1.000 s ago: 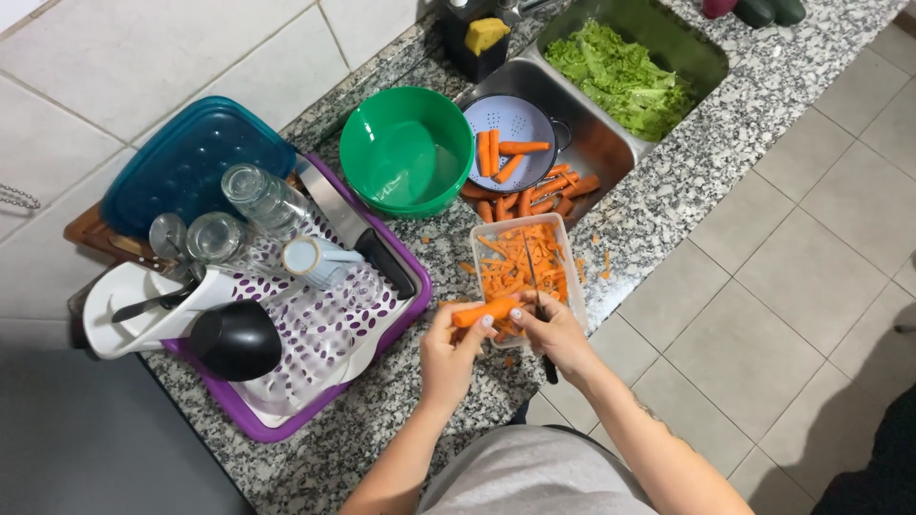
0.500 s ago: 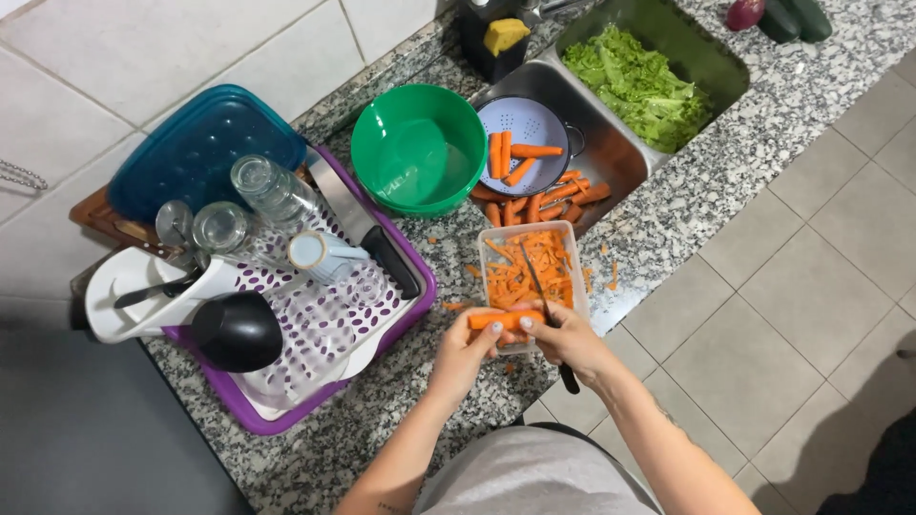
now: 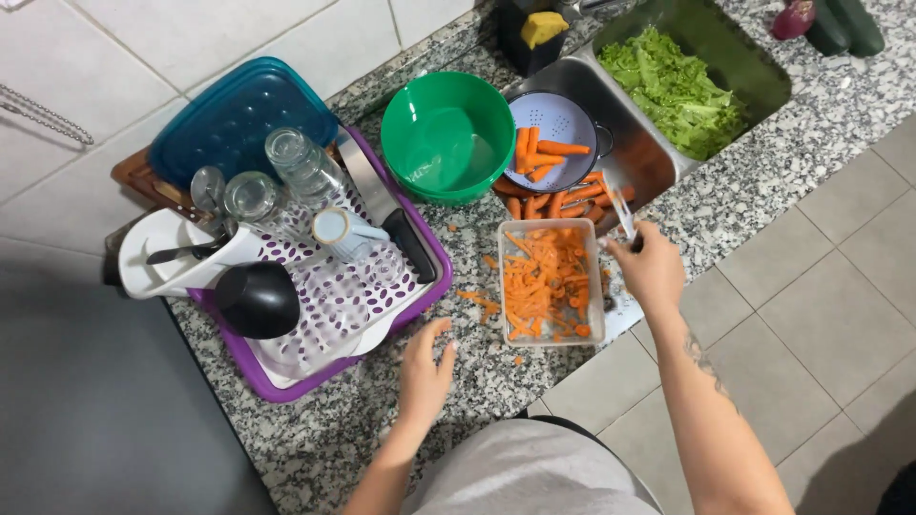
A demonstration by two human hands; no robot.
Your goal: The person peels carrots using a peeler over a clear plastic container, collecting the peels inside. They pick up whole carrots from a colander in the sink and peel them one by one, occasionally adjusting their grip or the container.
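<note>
On the speckled grey granite counter above pale floor tiles, our clear plastic tub of carrot peelings sits between our hands. Half a second ago both gripped a carrot; now our left hand hovers, fingers loosely spread, while our right hand pinches a peeler.

The peeler in the right hand was motion-blurred, its blade impossible to make out. The dark vegetables at the top edge were cut off by the frame. The wooden board lay mostly hidden under the blue lid. Some carrots were tucked out of sight beneath the colander.
</note>
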